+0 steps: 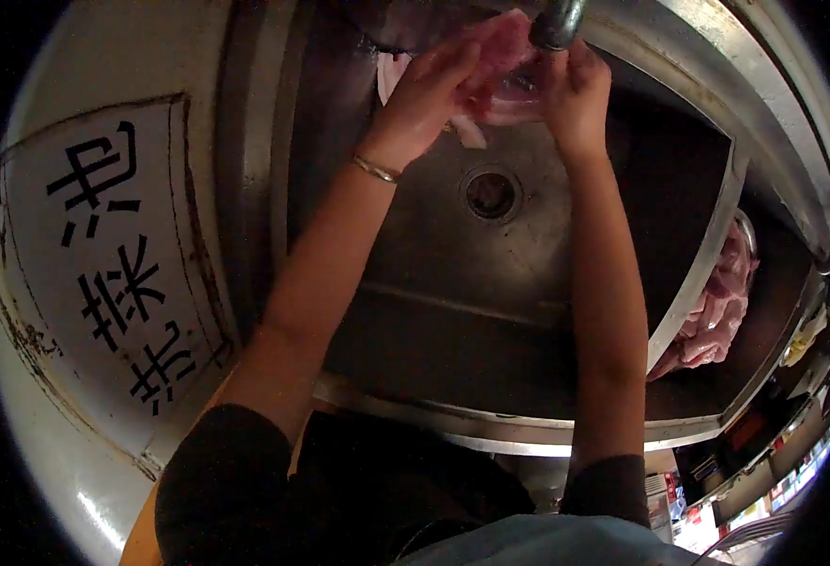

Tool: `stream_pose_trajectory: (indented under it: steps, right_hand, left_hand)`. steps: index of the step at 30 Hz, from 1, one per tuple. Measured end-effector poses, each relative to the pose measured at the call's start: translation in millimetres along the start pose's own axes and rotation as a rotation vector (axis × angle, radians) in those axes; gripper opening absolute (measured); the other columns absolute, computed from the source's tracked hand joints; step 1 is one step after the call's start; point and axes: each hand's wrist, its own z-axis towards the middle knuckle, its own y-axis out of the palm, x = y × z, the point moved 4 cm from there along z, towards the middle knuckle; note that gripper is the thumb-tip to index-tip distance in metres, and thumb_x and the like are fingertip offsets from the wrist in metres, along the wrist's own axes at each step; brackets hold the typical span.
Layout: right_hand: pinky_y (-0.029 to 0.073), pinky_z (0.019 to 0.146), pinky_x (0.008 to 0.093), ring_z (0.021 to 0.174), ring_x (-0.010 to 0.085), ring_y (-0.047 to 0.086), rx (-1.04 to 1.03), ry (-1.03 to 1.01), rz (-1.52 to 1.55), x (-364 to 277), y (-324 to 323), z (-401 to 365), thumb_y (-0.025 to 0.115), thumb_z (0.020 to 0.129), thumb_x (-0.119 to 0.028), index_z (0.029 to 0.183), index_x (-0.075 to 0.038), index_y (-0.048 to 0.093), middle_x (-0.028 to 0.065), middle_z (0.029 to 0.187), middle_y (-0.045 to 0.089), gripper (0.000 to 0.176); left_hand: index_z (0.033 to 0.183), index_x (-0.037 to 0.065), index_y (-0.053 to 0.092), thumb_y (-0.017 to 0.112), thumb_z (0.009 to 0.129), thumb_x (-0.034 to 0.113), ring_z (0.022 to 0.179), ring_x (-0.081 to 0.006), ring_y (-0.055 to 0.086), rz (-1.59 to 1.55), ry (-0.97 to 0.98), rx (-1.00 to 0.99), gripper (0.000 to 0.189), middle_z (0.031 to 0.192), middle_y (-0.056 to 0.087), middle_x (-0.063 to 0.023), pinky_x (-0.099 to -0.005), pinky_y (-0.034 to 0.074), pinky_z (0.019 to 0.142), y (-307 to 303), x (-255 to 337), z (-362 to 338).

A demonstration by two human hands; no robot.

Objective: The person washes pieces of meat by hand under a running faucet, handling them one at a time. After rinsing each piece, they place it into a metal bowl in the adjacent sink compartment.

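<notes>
Both my arms reach over a metal sink point(519, 255) to its far side. A piece of raw pink meat point(503, 42) is stretched between my hands, below the end of a tap point(558, 26). My left hand point(424, 104), with a bangle at the wrist, is closed on the meat's left side. My right hand point(575, 99) has its fingers curled at the meat's right edge, close to the tap; its fingertips are partly hidden. Another pale strip of meat point(391, 74) shows behind my left hand.
A round drain point(490, 193) lies in the sink floor. Right of a metal divider point(693, 283), more raw meat point(721, 307) is heaped in a second basin. On the left wall is a sign point(113, 264) with black characters. The sink's front rim point(490, 429) runs before my body.
</notes>
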Motion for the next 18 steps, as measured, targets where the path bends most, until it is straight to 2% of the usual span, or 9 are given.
stream_pose_trajectory:
  steps: [2,4,7,9,11,12,14,16,18]
  right_hand:
    - [0.046,0.055,0.0265,0.067,0.0092,0.055,-0.033,0.098,0.099,-1,2,-6,0.055,0.084,-0.026,0.089,-0.007,0.058,0.0009,0.066,0.058,0.020]
    - [0.046,0.059,0.0262,0.073,0.0091,0.054,-0.039,0.409,0.704,3,15,-17,0.056,0.083,-0.021,0.091,-0.005,0.058,0.0007,0.078,0.058,0.018]
    - [0.046,0.061,0.0241,0.080,0.0086,0.053,-0.208,0.230,0.595,9,43,-21,0.058,0.082,-0.016,0.095,-0.003,0.056,0.0008,0.087,0.058,0.019]
    - [0.046,0.063,0.0241,0.078,0.0089,0.054,-0.143,0.154,0.746,-12,48,-12,0.061,0.080,-0.014,0.096,-0.001,0.054,0.0003,0.083,0.058,0.022]
    - [0.047,0.060,0.0285,0.068,0.0170,0.059,-0.012,0.322,0.660,-14,46,-7,0.059,0.080,-0.014,0.093,-0.003,0.053,0.0050,0.076,0.061,0.018]
    - [0.047,0.060,0.0285,0.068,0.0170,0.059,-0.010,0.321,0.659,-19,45,-4,0.059,0.080,-0.014,0.093,-0.003,0.053,0.0050,0.076,0.061,0.018]
    - [0.046,0.060,0.0273,0.070,0.0126,0.055,0.024,0.422,0.789,-27,46,0,0.053,0.085,-0.027,0.092,-0.004,0.053,0.0046,0.078,0.056,0.024]
    - [0.046,0.061,0.0276,0.069,0.0131,0.055,-0.042,0.421,0.894,-21,48,3,0.053,0.085,-0.028,0.094,-0.005,0.052,0.0042,0.077,0.055,0.025]
    - [0.047,0.061,0.0279,0.068,0.0136,0.054,-0.114,0.421,0.997,-16,47,2,0.054,0.084,-0.029,0.096,-0.005,0.050,0.0038,0.076,0.055,0.027]
  left_hand:
    - [0.121,0.014,0.043,0.046,0.087,0.035,0.065,-0.0086,0.054,-0.041,-0.007,-0.022,0.040,0.088,0.058,0.0006,-0.0192,0.042,0.049,-4,-6,-3]
    - [0.123,0.016,0.041,0.046,0.088,0.032,0.060,-0.0064,0.050,-0.082,-0.016,-0.044,0.040,0.086,0.057,0.0016,-0.0177,0.038,0.046,-1,-5,-6]
    - [0.118,0.016,0.046,0.047,0.088,0.031,0.052,-0.0031,0.039,0.082,-0.015,0.012,0.034,0.078,0.052,0.0047,-0.0169,0.029,0.042,7,-6,-12]
    - [0.115,0.015,0.047,0.045,0.089,0.029,0.051,-0.0023,0.035,-0.023,-0.033,0.080,0.030,0.067,0.043,0.0056,-0.0179,0.024,0.040,-2,-26,-13]
    - [0.114,0.014,0.047,0.045,0.089,0.029,0.049,-0.0025,0.032,-0.088,-0.047,0.112,0.029,0.063,0.039,0.0060,-0.0182,0.022,0.040,2,-21,-15]
    - [0.112,0.013,0.047,0.046,0.088,0.029,0.047,-0.0026,0.028,-0.155,-0.061,0.144,0.028,0.060,0.035,0.0063,-0.0186,0.020,0.039,4,-20,-15]
    - [0.106,0.012,0.049,0.047,0.088,0.029,0.046,-0.0028,0.028,-0.125,-0.049,0.138,0.025,0.059,0.035,0.0062,-0.0187,0.021,0.040,-1,-23,-16]
    - [0.100,0.011,0.052,0.047,0.088,0.029,0.046,-0.0029,0.028,-0.095,-0.035,0.130,0.023,0.058,0.036,0.0061,-0.0188,0.022,0.040,-6,-20,-17]
    - [0.086,0.009,0.053,0.048,0.087,0.032,0.048,-0.0039,0.033,-0.073,-0.095,-0.041,0.023,0.059,0.037,0.0046,-0.0198,0.025,0.041,-5,-15,-18]
